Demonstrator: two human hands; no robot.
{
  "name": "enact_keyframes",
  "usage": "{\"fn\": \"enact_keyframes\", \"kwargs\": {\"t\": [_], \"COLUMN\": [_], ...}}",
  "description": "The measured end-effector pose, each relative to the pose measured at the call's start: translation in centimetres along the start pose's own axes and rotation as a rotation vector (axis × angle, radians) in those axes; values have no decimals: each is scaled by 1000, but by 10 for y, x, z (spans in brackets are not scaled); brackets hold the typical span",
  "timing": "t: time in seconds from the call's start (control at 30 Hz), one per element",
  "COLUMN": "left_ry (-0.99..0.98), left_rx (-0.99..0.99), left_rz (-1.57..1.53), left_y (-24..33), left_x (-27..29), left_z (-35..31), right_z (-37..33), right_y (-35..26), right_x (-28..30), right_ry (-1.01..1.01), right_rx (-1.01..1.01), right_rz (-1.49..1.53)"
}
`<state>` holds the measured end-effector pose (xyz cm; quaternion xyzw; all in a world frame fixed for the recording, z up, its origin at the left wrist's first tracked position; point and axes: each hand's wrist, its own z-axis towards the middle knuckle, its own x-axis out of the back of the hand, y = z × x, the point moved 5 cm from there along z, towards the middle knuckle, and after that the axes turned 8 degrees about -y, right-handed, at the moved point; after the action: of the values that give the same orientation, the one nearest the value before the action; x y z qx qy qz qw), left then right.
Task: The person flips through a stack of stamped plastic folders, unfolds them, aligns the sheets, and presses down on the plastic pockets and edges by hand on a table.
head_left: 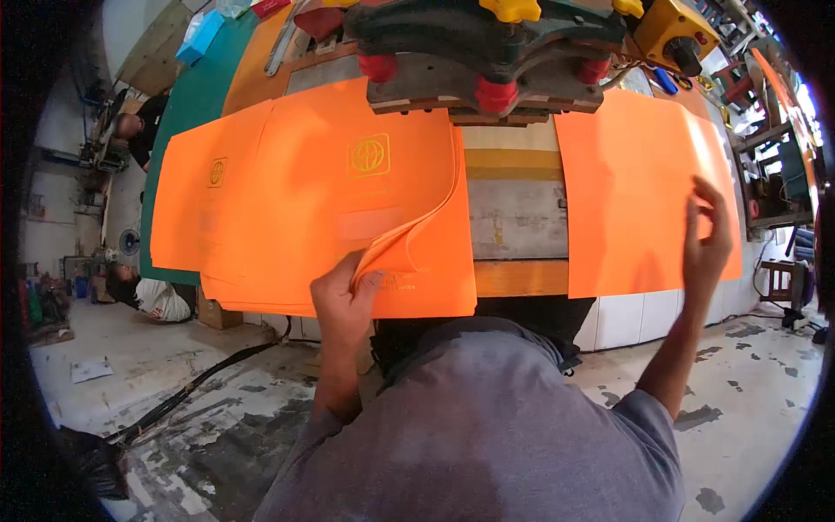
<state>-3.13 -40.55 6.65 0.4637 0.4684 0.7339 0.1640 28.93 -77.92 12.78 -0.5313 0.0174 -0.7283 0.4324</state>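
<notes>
A stack of orange card sheets (pixel 296 209) with gold printed emblems lies on the left of the bench. At its near edge, my left hand (pixel 342 296) pinches the curled-up corner of the top sheets, fingers closed on them. To the right lies another orange sheet (pixel 626 200), its visible face plain. My right hand (pixel 709 230) is over that sheet's right part, fingers raised and apart; whether they touch it I cannot tell. Between the two lots of sheets is the grey metal bed (pixel 517 217) of a press. Its dark green head (pixel 487 43) hangs above the far edges.
Red knobs (pixel 496 93) and yellow knobs (pixel 511 9) stick out from the press head. A yellow control box (pixel 676 39) with a black dial stands at the far right. A green mat (pixel 213 74) covers the bench's left end. Two people are at the far left.
</notes>
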Motion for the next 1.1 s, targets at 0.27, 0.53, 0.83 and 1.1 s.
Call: {"fn": "enact_keyframes", "kwargs": {"t": [0.27,0.53,0.83,1.1], "left_ry": [15,-184,-292,-208], "left_rx": [-97,43,-13,-70], "left_rz": [208,-56,-158,-72], "left_y": [18,-3,4,4], "left_x": [3,-4,-7,-9], "left_z": [20,15,18,19], "right_z": [-50,-59,-58,-56], "right_y": [-158,-194,-189,-181], "right_x": [-116,-160,-158,-156], "right_ry": [-542,-637,-662,-671], "right_rx": [-7,145,173,87], "right_rz": [656,669,581,637]}}
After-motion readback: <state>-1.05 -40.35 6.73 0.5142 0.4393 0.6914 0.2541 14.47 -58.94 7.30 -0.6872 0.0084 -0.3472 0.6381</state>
